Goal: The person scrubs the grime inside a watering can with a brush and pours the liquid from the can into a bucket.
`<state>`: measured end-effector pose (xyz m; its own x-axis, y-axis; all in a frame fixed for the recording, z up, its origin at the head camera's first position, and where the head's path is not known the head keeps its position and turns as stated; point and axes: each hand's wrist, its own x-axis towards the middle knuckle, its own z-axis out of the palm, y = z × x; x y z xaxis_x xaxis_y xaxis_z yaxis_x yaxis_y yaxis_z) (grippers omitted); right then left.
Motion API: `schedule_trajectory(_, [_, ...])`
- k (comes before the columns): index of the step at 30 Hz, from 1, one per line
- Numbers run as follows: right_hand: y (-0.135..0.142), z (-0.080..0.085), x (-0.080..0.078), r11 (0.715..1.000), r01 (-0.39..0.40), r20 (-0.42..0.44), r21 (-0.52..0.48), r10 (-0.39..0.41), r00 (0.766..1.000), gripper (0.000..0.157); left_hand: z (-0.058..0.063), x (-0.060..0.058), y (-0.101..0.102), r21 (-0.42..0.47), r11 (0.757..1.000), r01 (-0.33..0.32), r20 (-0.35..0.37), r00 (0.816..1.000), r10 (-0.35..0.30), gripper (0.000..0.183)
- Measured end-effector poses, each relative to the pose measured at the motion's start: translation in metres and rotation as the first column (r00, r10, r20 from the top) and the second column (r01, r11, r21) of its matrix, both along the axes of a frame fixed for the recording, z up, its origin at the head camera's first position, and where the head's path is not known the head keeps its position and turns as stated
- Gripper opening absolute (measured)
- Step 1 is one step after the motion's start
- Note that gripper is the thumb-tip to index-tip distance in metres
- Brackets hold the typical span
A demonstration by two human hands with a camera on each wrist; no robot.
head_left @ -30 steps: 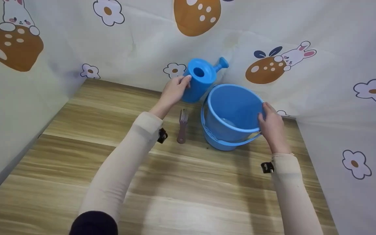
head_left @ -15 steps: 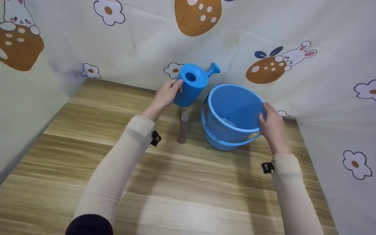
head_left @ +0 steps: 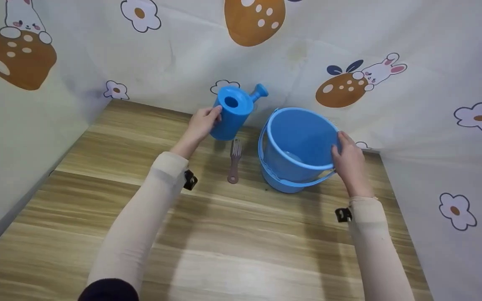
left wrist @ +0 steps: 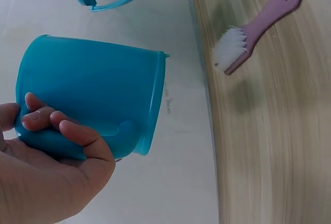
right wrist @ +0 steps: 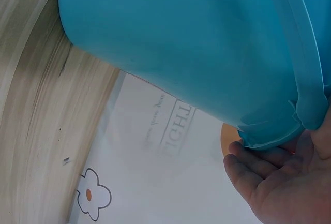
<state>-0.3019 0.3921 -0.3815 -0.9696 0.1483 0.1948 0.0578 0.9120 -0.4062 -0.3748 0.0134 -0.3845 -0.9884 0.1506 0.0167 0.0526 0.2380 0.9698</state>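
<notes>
My left hand grips the handle of a blue watering can, fingers curled round it in the left wrist view. The can is raised off the wooden surface, its spout pointing right. To its right stands a blue bucket, handle hanging down at the front. On the bucket's right rim, my right hand holds on with the thumb and fingers either side of the wall. A brush with a mauve handle and white bristles lies on the surface between can and bucket, bristles toward the back.
A wooden tabletop stretches in front. Pale cloth walls printed with rabbits, strawberries and flowers enclose the back and both sides. The back wall stands close behind the can and the bucket.
My left hand has moved left and slightly toward me with the watering can, widening the gap to the bucket. The right hand, the bucket and the brush have stayed in place.
</notes>
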Motion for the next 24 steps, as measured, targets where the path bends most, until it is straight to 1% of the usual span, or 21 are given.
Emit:
schedule_trajectory(5, [0.000, -0.001, -0.001, 1.000, 0.000, -0.007, -0.004, 0.000, 1.000, 0.051, -0.005, 0.000, -0.009, -0.008, 1.000, -0.015, 0.030, 0.999, 0.015, 0.035])
schedule_trajectory(13, [0.000, -0.001, -0.001, 1.000, 0.001, -0.016, -0.017, -0.001, 1.000, 0.051, -0.015, -0.001, -0.024, -0.003, 1.000, -0.030, 0.039, 0.999, 0.030, 0.035])
schedule_trajectory(18, [0.000, -0.001, -0.001, 1.000, 0.000, -0.016, -0.017, -0.001, 1.000, 0.051, -0.023, -0.002, -0.035, 0.001, 1.000, -0.028, 0.075, 0.997, 0.028, 0.036])
schedule_trajectory(24, [-0.001, 0.000, 0.001, 1.000, -0.002, -0.008, -0.020, 0.002, 1.000, 0.051, -0.031, -0.001, -0.045, 0.029, 0.998, -0.053, 0.105, 0.993, 0.049, 0.035])
